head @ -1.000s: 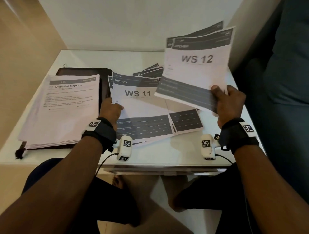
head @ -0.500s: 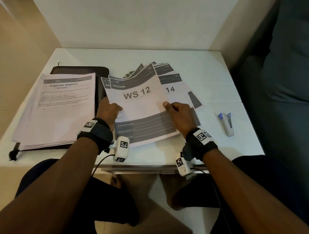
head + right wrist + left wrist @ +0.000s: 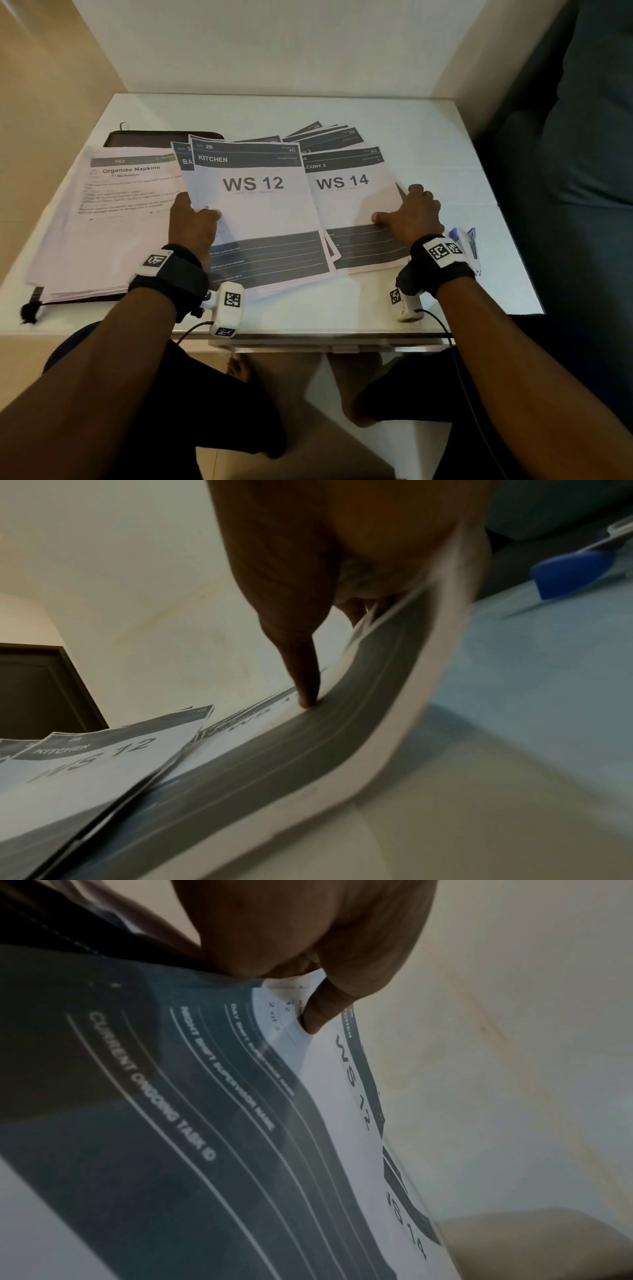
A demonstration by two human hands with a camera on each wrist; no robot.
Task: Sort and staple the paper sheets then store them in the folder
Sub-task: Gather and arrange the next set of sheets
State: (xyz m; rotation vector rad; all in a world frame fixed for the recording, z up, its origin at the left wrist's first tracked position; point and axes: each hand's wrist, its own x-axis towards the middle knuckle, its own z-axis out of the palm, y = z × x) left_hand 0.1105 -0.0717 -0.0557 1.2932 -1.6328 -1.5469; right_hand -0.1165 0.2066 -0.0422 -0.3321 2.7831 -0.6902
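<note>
The "WS 12" kitchen sheet (image 3: 260, 212) lies on top of a pile in the middle of the white table (image 3: 428, 137). My left hand (image 3: 195, 219) holds this pile by its left edge, with the thumb (image 3: 316, 1015) on top. To the right lies the "WS 14" sheet (image 3: 346, 202). My right hand (image 3: 407, 216) pinches its right edge, thumb (image 3: 306, 693) on top, and the edge curls upward. More sheets (image 3: 329, 137) fan out behind. The dark folder (image 3: 164, 138) lies at the back left, mostly covered.
A thick stack headed "Organize Napkins" (image 3: 113, 219) rests on the folder at the left. A blue and clear stapler (image 3: 467, 243) lies just right of my right wrist. A dark sofa (image 3: 582, 171) borders the table's right side; walls stand behind and to the left.
My right hand brought the raised WS 12 sheet down onto the pile at my left hand, then moved right and took the edge of WS 14. The left hand stayed.
</note>
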